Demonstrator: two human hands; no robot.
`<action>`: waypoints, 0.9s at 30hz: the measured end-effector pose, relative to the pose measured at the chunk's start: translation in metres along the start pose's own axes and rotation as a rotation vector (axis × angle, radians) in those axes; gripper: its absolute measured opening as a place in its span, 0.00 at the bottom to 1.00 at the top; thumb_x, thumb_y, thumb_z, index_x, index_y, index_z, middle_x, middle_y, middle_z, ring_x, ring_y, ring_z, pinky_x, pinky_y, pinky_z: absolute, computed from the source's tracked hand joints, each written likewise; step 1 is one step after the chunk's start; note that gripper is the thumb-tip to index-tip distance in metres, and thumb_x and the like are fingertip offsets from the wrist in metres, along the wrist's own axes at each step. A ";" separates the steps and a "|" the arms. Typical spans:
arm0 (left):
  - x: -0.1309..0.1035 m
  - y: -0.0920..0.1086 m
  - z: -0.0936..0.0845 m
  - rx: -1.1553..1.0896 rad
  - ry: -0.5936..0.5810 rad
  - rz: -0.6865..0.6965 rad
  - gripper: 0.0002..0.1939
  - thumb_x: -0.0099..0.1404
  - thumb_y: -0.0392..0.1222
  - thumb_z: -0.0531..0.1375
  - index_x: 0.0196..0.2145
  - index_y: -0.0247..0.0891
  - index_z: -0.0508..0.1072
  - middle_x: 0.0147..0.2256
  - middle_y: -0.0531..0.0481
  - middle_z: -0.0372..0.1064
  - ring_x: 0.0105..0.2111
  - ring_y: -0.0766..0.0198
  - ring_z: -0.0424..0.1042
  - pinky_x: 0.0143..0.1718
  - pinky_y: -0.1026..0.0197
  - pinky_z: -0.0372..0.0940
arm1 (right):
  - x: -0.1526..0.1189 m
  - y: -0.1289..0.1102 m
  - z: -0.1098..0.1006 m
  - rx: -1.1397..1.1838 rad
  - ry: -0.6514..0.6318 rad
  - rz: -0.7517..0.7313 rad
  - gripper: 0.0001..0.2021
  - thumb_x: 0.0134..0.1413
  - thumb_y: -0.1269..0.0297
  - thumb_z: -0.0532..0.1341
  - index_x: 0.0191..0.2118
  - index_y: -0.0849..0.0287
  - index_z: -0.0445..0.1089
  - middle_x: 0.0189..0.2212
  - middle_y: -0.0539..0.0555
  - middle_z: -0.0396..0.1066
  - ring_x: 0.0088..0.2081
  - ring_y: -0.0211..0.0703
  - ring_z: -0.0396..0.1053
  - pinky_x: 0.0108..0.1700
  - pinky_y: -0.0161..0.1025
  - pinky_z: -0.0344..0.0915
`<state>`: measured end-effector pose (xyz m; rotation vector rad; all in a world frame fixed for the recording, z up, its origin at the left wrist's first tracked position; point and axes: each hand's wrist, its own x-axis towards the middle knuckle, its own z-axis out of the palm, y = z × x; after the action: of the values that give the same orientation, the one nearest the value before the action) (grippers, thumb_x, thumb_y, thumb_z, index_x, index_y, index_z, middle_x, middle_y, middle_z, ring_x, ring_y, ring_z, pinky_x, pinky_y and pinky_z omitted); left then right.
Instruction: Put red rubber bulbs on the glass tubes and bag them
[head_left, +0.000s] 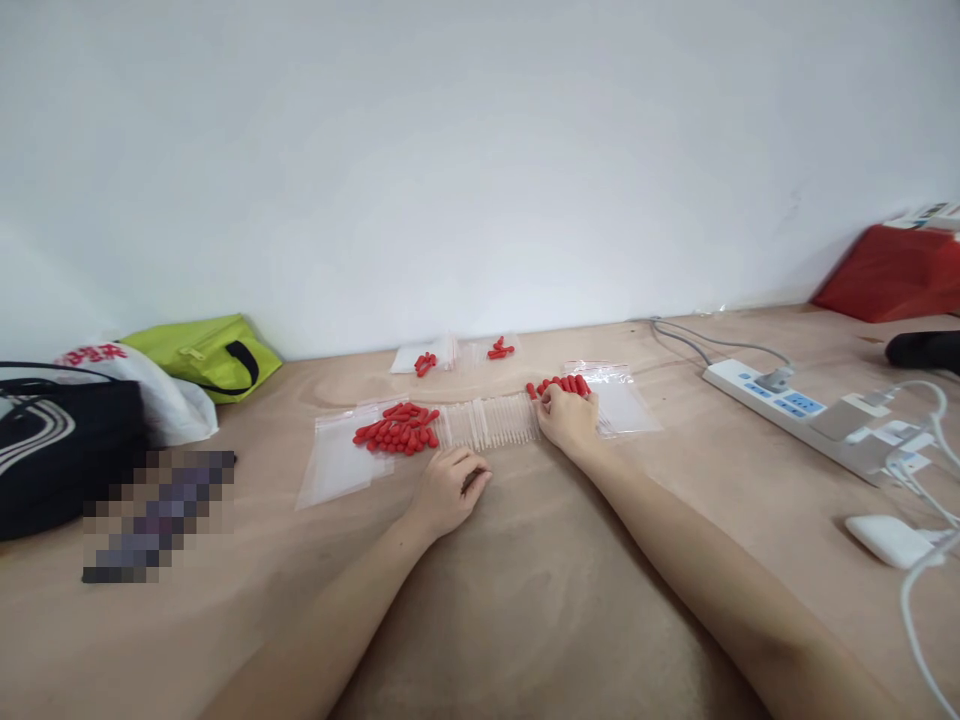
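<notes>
My right hand (568,418) is at the right end of a row of thin clear tubes (506,420), its fingers bent and closed against a cluster of red pieces that look like dropper bulbs (576,384). Its fingertips are partly hidden, so I cannot tell exactly which piece they grip. My left hand (448,488) rests on the table just in front of the row, fingers loosely curled, thumb apart, nothing visible in it. A larger heap of red bulbs (397,428) lies left of the tubes, partly on clear zip bags (330,462).
Two small groups of red bulbs (425,363) lie on bags farther back. Another zip bag (626,402) is beside my right hand. A power strip (765,402) with cables and a white charger (892,540) sits at right. Left are a yellow-green bag (202,355) and a black bag (67,440).
</notes>
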<state>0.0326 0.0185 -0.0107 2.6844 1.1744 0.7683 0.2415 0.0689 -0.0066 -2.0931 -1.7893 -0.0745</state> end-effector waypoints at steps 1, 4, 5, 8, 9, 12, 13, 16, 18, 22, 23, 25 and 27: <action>0.000 0.000 0.001 0.001 0.002 -0.001 0.07 0.61 0.38 0.52 0.29 0.38 0.68 0.29 0.50 0.68 0.31 0.62 0.66 0.33 0.60 0.58 | -0.001 -0.001 -0.001 0.001 -0.001 -0.014 0.14 0.54 0.61 0.48 0.34 0.60 0.69 0.28 0.58 0.72 0.35 0.47 0.67 0.42 0.45 0.46; -0.001 0.001 0.002 0.005 -0.001 -0.002 0.06 0.61 0.38 0.52 0.29 0.38 0.69 0.29 0.50 0.69 0.31 0.62 0.66 0.33 0.60 0.58 | -0.005 -0.006 -0.003 -0.013 -0.046 -0.037 0.15 0.53 0.60 0.49 0.33 0.60 0.70 0.27 0.59 0.72 0.34 0.48 0.68 0.44 0.46 0.46; -0.001 0.001 0.002 0.014 -0.001 -0.004 0.06 0.61 0.38 0.53 0.29 0.38 0.69 0.29 0.50 0.69 0.31 0.62 0.66 0.33 0.60 0.58 | -0.006 -0.008 -0.004 -0.022 -0.069 -0.033 0.15 0.52 0.60 0.50 0.33 0.61 0.71 0.27 0.60 0.73 0.34 0.48 0.68 0.44 0.47 0.46; 0.002 -0.001 -0.003 0.121 0.075 -0.073 0.06 0.60 0.38 0.54 0.28 0.39 0.70 0.29 0.50 0.69 0.33 0.60 0.66 0.34 0.58 0.57 | -0.007 -0.012 -0.004 -0.049 -0.117 -0.014 0.16 0.52 0.61 0.50 0.31 0.64 0.72 0.28 0.63 0.73 0.32 0.49 0.69 0.43 0.47 0.47; 0.004 -0.004 -0.008 0.187 0.127 -0.122 0.06 0.60 0.39 0.54 0.28 0.39 0.70 0.29 0.49 0.69 0.33 0.58 0.66 0.34 0.56 0.57 | -0.007 -0.012 -0.004 -0.054 -0.122 -0.006 0.16 0.52 0.61 0.50 0.30 0.65 0.72 0.28 0.64 0.73 0.33 0.50 0.69 0.43 0.47 0.48; 0.013 -0.018 -0.024 0.373 0.245 -0.296 0.06 0.58 0.41 0.57 0.27 0.39 0.71 0.30 0.47 0.69 0.35 0.53 0.65 0.36 0.53 0.55 | -0.004 -0.014 -0.002 -0.049 -0.148 0.015 0.16 0.51 0.62 0.50 0.30 0.65 0.73 0.30 0.65 0.73 0.34 0.51 0.69 0.42 0.47 0.49; 0.017 -0.024 -0.030 0.408 0.251 -0.356 0.05 0.57 0.41 0.57 0.27 0.39 0.72 0.31 0.47 0.69 0.36 0.52 0.64 0.36 0.52 0.55 | -0.004 -0.014 -0.002 -0.043 -0.162 0.020 0.16 0.51 0.62 0.50 0.30 0.64 0.73 0.30 0.64 0.73 0.34 0.51 0.70 0.42 0.47 0.50; 0.030 -0.043 -0.040 0.449 0.177 -0.462 0.06 0.57 0.42 0.57 0.30 0.40 0.73 0.35 0.45 0.69 0.40 0.48 0.63 0.37 0.49 0.55 | -0.002 -0.015 0.000 -0.024 -0.185 0.014 0.16 0.51 0.63 0.50 0.30 0.63 0.73 0.29 0.62 0.73 0.33 0.51 0.70 0.42 0.47 0.50; 0.039 -0.053 -0.041 0.442 0.091 -0.465 0.07 0.57 0.42 0.57 0.32 0.40 0.74 0.37 0.44 0.69 0.41 0.46 0.62 0.38 0.48 0.54 | -0.003 -0.015 -0.001 -0.024 -0.170 0.012 0.16 0.51 0.63 0.49 0.29 0.63 0.73 0.28 0.62 0.73 0.32 0.50 0.70 0.42 0.47 0.50; 0.052 -0.066 -0.034 0.422 0.015 -0.407 0.06 0.55 0.41 0.59 0.30 0.40 0.74 0.36 0.43 0.70 0.41 0.46 0.63 0.38 0.48 0.54 | -0.008 -0.012 -0.004 -0.027 -0.080 0.002 0.17 0.54 0.62 0.48 0.29 0.65 0.71 0.27 0.64 0.72 0.31 0.49 0.69 0.41 0.46 0.50; 0.055 -0.067 -0.033 0.420 0.016 -0.397 0.04 0.54 0.40 0.60 0.28 0.40 0.74 0.35 0.43 0.70 0.40 0.47 0.63 0.38 0.48 0.54 | -0.010 -0.011 -0.004 -0.022 -0.048 -0.010 0.17 0.54 0.62 0.47 0.30 0.65 0.70 0.27 0.63 0.72 0.31 0.49 0.69 0.41 0.46 0.50; 0.058 -0.067 -0.031 0.419 0.028 -0.382 0.02 0.53 0.38 0.60 0.25 0.40 0.73 0.34 0.45 0.70 0.40 0.48 0.64 0.38 0.48 0.53 | -0.015 -0.009 -0.004 -0.003 0.012 -0.042 0.16 0.56 0.62 0.46 0.33 0.65 0.68 0.27 0.62 0.71 0.31 0.49 0.68 0.41 0.46 0.49; 0.059 -0.064 -0.033 0.427 0.055 -0.368 0.04 0.54 0.37 0.59 0.23 0.39 0.72 0.33 0.46 0.70 0.40 0.49 0.64 0.39 0.48 0.53 | -0.020 -0.005 -0.002 0.027 0.059 -0.078 0.15 0.56 0.63 0.46 0.33 0.64 0.66 0.27 0.61 0.71 0.31 0.48 0.67 0.41 0.44 0.49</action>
<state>0.0083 0.1016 0.0226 2.6289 1.9672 0.5875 0.2331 0.0502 -0.0094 -1.9823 -1.8268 -0.1310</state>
